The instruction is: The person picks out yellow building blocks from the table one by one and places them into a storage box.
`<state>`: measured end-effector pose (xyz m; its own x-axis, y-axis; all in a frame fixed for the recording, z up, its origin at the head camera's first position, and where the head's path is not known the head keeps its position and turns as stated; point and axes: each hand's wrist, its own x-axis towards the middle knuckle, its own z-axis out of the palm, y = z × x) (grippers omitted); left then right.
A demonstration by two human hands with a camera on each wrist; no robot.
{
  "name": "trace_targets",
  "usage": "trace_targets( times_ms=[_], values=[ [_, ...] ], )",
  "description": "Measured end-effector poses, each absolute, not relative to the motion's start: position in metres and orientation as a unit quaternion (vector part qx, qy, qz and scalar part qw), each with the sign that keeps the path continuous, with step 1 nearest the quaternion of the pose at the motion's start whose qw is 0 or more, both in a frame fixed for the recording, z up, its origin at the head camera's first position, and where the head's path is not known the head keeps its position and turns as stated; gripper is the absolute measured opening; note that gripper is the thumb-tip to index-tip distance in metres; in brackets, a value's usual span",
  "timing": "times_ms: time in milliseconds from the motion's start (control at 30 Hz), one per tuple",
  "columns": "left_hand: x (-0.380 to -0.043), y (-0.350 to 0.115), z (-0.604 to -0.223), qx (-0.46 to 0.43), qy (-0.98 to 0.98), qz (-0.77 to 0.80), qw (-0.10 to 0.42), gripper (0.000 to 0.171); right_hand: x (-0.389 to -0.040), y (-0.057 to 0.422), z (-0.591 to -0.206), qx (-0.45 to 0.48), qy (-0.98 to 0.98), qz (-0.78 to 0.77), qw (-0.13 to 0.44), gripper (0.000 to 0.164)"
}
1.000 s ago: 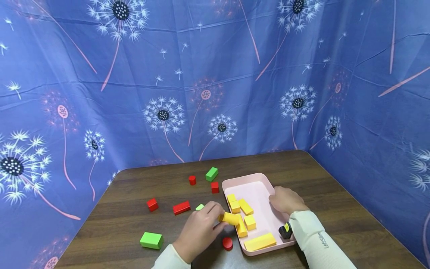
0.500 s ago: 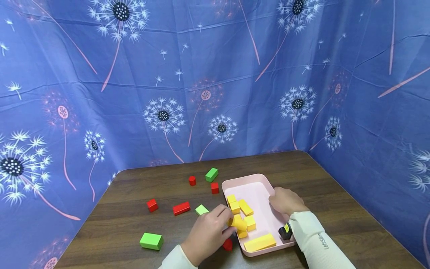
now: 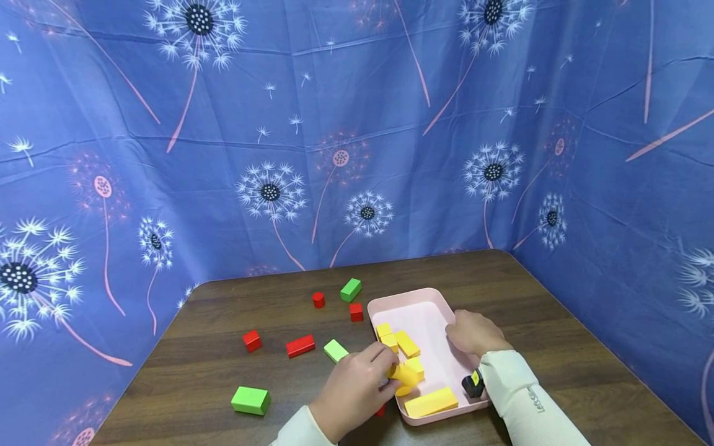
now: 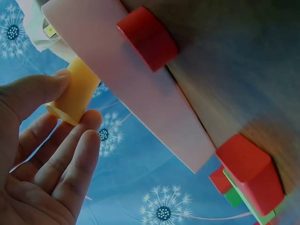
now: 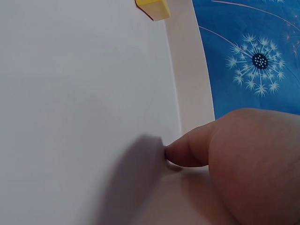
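My left hand (image 3: pixel 357 387) pinches a yellow cylinder (image 4: pixel 77 91) between thumb and fingertips, above the left side of a pink tray (image 3: pixel 404 298). Another yellow piece (image 3: pixel 403 391) lies just under it, partly covered. Inside the tray are several more yellow blocks, among them a long block (image 3: pixel 431 402) at the near end and an oblong block (image 3: pixel 408 344). On the tray's right wall my right hand (image 3: pixel 476 331) keeps hold, its thumb (image 5: pixel 190 149) pressed to the inner side. Its other fingers are hidden.
Left of the tray lie red blocks, including a cube (image 3: pixel 252 341), an oblong (image 3: pixel 300 345) and a small cylinder (image 3: pixel 318 300). Green blocks (image 3: pixel 251 400) are scattered there too. A red round piece (image 4: pixel 147 40) stands close outside the tray wall. A patterned blue cloth (image 3: pixel 334 124) hangs behind the table.
My left hand has carried the yellow cylinder to the right, further over the tray. It uncovers the light green block and now covers most of the red round piece. The right hand stays put.
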<state>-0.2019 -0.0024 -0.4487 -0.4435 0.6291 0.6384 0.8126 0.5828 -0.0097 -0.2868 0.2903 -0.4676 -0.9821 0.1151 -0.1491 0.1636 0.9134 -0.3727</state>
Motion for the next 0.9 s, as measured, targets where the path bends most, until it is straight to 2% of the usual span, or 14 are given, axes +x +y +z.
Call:
trace_targets(
  times_ms=[900],
  values=[
    [-0.1984,0.0073,-0.4532,-0.456,-0.837,-0.13,0.273,0.021,-0.2886,0.2919,-0.4696,0.067,0.978,-0.188,0.061,0.05]
  ],
)
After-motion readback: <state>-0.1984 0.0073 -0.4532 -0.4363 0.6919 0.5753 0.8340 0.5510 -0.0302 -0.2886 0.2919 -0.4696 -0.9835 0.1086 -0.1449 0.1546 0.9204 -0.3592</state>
